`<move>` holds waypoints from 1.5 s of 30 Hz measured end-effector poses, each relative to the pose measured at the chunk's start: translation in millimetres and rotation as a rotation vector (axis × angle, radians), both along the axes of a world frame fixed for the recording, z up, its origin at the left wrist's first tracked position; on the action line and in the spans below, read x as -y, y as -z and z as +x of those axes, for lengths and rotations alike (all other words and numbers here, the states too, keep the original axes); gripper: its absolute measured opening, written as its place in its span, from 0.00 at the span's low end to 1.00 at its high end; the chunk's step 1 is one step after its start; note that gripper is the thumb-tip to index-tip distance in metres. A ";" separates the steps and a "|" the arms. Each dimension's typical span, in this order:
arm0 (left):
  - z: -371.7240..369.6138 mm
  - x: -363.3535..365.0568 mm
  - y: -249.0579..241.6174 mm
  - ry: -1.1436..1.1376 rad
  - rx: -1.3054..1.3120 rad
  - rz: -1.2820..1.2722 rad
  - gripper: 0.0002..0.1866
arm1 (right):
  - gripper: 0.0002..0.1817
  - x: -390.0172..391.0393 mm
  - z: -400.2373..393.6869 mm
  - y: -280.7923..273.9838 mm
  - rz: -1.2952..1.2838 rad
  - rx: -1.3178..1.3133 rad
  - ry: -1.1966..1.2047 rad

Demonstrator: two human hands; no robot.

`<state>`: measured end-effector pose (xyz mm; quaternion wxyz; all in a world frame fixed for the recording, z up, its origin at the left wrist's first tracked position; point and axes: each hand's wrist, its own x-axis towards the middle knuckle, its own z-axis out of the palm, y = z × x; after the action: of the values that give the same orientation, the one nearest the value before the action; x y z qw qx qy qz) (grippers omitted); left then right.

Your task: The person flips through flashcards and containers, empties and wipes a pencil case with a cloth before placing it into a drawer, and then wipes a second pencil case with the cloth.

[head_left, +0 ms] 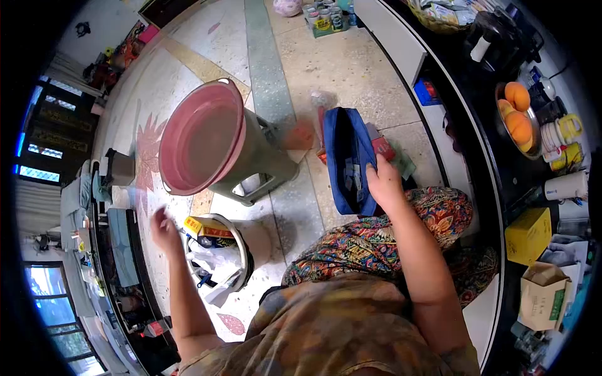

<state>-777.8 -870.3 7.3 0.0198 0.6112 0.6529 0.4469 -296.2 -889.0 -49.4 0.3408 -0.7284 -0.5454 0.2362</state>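
Note:
My right hand (384, 182) grips the near right edge of a blue zip bag (342, 160), which gapes open above my patterned trousers; small items inside are too small to name. My left hand (164, 233) hovers beside a round waste bin (241, 241), its fingers partly curled and apart with nothing seen in them. White plastic and a yellow box (210, 227) fill the bin. Past it, a pink basin (204, 138) rests on a grey-green plastic stool (269, 166).
On the right, a black counter carries a bowl of orange fruit (519, 119), a yellow box (528, 235) and an open cardboard box (544, 294). Cans in a carton (326, 22) stand on the far floor. Red packages (381, 145) lie beyond the blue bag.

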 end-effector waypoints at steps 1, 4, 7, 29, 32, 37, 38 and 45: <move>96.5 -20.2 -24.0 0.294 -0.179 0.057 0.15 | 0.15 0.1 -2.6 1.9 0.037 -0.003 -0.011; 231.0 -22.0 -40.7 0.840 -0.434 -0.057 0.16 | 0.14 1.2 -6.3 5.3 -0.004 -0.030 -0.036; 310.9 -23.9 -9.2 1.234 -0.578 -0.105 0.11 | 0.13 5.0 -7.8 5.8 0.005 0.009 -0.039; 367.5 -38.9 58.5 0.865 -1.297 -0.684 0.16 | 0.12 2.7 -13.8 4.2 0.013 -0.027 0.011; 368.5 -33.9 49.0 0.953 -1.302 -0.693 0.14 | 0.12 3.3 -12.5 1.3 0.028 -0.016 0.007; 360.2 -33.7 56.0 1.084 -1.055 -0.836 0.12 | 0.11 2.4 -9.2 2.2 0.021 0.021 0.021; 358.7 -36.0 49.3 1.105 -1.036 -0.878 0.12 | 0.11 2.3 -8.9 3.4 0.042 0.022 0.018; 346.3 -51.3 39.3 1.128 -1.072 -0.941 0.14 | 0.13 2.5 -10.6 6.5 0.112 0.021 0.012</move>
<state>-431.5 -819.0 -32.0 0.1768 0.8948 0.2937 -0.2860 -306.8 -891.5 -55.9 0.3768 -0.7140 -0.5566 0.1958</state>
